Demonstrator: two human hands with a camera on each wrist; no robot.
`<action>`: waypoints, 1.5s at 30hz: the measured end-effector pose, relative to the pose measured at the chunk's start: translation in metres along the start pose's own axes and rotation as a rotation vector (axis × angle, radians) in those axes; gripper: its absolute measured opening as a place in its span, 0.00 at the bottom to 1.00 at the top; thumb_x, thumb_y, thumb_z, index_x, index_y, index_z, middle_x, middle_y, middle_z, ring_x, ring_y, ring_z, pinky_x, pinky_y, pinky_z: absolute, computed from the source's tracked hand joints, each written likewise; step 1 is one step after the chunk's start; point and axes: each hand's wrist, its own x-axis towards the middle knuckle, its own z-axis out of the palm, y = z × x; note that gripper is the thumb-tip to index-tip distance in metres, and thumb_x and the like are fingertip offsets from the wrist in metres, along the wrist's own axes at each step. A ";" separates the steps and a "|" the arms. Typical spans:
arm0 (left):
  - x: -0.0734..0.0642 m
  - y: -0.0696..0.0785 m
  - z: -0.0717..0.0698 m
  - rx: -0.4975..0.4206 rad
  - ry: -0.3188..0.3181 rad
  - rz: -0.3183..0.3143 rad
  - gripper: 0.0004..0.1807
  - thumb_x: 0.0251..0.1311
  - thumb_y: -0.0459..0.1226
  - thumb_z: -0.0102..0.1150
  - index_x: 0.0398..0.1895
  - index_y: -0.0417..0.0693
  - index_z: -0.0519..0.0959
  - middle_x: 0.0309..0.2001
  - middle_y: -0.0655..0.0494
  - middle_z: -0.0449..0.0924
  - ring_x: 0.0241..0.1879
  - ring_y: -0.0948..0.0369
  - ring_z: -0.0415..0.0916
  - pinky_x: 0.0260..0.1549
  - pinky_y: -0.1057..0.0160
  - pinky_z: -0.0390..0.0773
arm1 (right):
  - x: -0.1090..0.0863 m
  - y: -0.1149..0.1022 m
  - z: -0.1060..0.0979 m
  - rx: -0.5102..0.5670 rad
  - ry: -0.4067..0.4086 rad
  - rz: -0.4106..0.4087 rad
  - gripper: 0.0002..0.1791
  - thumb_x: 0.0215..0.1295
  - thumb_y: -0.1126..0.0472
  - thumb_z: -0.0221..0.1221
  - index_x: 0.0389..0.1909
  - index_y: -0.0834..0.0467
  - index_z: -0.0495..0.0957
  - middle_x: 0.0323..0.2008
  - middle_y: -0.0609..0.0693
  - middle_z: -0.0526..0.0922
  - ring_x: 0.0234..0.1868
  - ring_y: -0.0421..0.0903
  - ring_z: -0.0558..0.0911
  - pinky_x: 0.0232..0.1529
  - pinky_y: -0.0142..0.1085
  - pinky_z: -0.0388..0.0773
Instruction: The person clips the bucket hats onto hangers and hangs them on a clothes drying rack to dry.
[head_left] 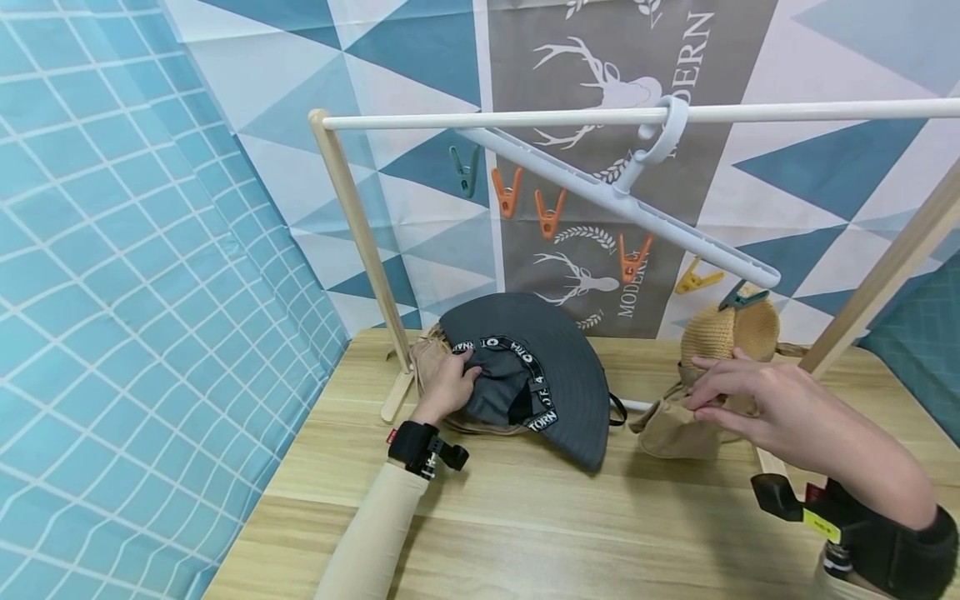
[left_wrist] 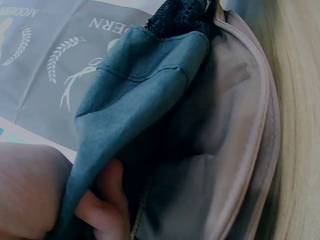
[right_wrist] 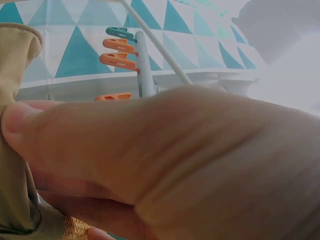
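My left hand (head_left: pixel 448 387) grips the crown of a dark grey wide-brimmed hat (head_left: pixel 573 358) with a lettered band. In the left wrist view, thumb and fingers pinch the hat's blue-looking fabric (left_wrist: pixel 135 115). A beige hat (head_left: pixel 429 354) lies beneath and behind it; its stitched brim (left_wrist: pixel 267 120) shows at the right of that view. At the right, my right hand (head_left: pixel 780 404) pinches a khaki cloth hat (head_left: pixel 678 429); the right wrist view shows the thumb on its fabric (right_wrist: pixel 15 185). A woven straw hat (head_left: pixel 708 329) is just above, with a dark teal clip (head_left: pixel 742 298) at its top.
A pale blue hanger (head_left: pixel 555 171) hangs slanted from a white rail (head_left: pixel 487 120) on wooden posts. Along it are a green clip (head_left: pixel 465 171), several orange clips (head_left: pixel 550 214) and a yellow clip (head_left: pixel 697 277). The wooden tabletop (head_left: pixel 540 525) extends in front; patterned cloth stands behind.
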 end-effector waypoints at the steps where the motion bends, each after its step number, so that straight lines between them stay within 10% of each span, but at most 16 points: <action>1: 0.000 0.000 -0.001 -0.005 0.007 0.009 0.31 0.89 0.38 0.52 0.87 0.36 0.64 0.12 0.61 0.63 0.11 0.64 0.54 0.19 0.65 0.65 | 0.000 0.000 0.000 -0.001 -0.001 0.000 0.14 0.62 0.61 0.81 0.40 0.38 0.93 0.55 0.55 0.96 0.64 0.68 0.90 0.71 0.61 0.80; 6: 0.006 -0.006 0.001 0.011 0.088 0.102 0.28 0.89 0.38 0.52 0.84 0.35 0.70 0.24 0.44 0.80 0.15 0.52 0.66 0.25 0.63 0.70 | 0.003 -0.003 -0.004 -0.003 -0.019 -0.011 0.20 0.57 0.66 0.82 0.39 0.36 0.92 0.56 0.59 0.95 0.62 0.72 0.90 0.51 0.60 0.90; 9: 0.009 -0.010 0.002 0.029 0.166 0.187 0.26 0.88 0.37 0.53 0.81 0.35 0.74 0.54 0.31 0.89 0.41 0.40 0.88 0.44 0.54 0.84 | 0.004 -0.003 -0.005 0.007 -0.022 -0.013 0.18 0.58 0.64 0.82 0.40 0.36 0.92 0.57 0.62 0.95 0.62 0.71 0.90 0.39 0.41 0.89; 13: 0.015 -0.017 0.005 0.064 0.241 0.242 0.25 0.88 0.39 0.53 0.80 0.38 0.77 0.73 0.30 0.81 0.71 0.37 0.81 0.69 0.38 0.82 | 0.004 -0.003 -0.005 0.021 -0.022 -0.020 0.17 0.59 0.63 0.82 0.40 0.37 0.92 0.56 0.61 0.95 0.62 0.71 0.90 0.36 0.26 0.78; 18: 0.022 -0.028 0.007 0.067 0.255 0.258 0.26 0.91 0.45 0.49 0.82 0.45 0.75 0.69 0.32 0.80 0.66 0.41 0.81 0.63 0.40 0.81 | 0.003 -0.003 -0.004 0.017 -0.021 -0.021 0.20 0.58 0.66 0.82 0.40 0.36 0.92 0.55 0.58 0.96 0.61 0.71 0.90 0.37 0.26 0.79; 22: 0.018 -0.025 0.002 0.056 0.288 0.274 0.29 0.91 0.52 0.47 0.84 0.52 0.75 0.62 0.36 0.80 0.46 0.54 0.79 0.47 0.54 0.76 | 0.003 -0.003 -0.004 -0.002 -0.032 -0.008 0.20 0.58 0.66 0.82 0.39 0.35 0.92 0.56 0.58 0.95 0.62 0.71 0.90 0.43 0.44 0.91; 28: -0.023 0.040 -0.024 0.014 0.343 0.327 0.26 0.91 0.43 0.50 0.82 0.43 0.76 0.56 0.33 0.77 0.28 0.55 0.63 0.37 0.56 0.65 | 0.002 -0.003 -0.003 -0.001 -0.028 -0.007 0.20 0.57 0.66 0.82 0.39 0.36 0.92 0.56 0.60 0.95 0.62 0.73 0.90 0.53 0.67 0.86; 33: -0.019 0.036 -0.033 -0.046 0.399 0.419 0.28 0.91 0.50 0.48 0.83 0.47 0.76 0.53 0.44 0.78 0.33 0.59 0.63 0.41 0.60 0.65 | 0.001 -0.001 -0.001 -0.012 0.003 -0.018 0.21 0.56 0.65 0.82 0.39 0.34 0.91 0.48 0.46 0.98 0.62 0.67 0.91 0.81 0.22 0.66; 39: -0.051 0.088 -0.054 -0.043 0.436 0.367 0.23 0.88 0.35 0.52 0.77 0.35 0.78 0.47 0.36 0.75 0.35 0.56 0.61 0.43 0.58 0.63 | 0.001 -0.001 -0.001 -0.002 -0.013 -0.007 0.20 0.57 0.66 0.82 0.40 0.36 0.92 0.52 0.54 0.97 0.63 0.71 0.90 0.77 0.45 0.80; 45: -0.061 0.103 -0.066 -0.040 0.468 0.325 0.22 0.86 0.31 0.54 0.76 0.33 0.79 0.46 0.37 0.74 0.39 0.55 0.64 0.46 0.59 0.63 | 0.001 0.000 0.000 0.006 0.005 -0.019 0.20 0.58 0.65 0.82 0.41 0.35 0.91 0.49 0.46 0.98 0.63 0.66 0.90 0.77 0.10 0.44</action>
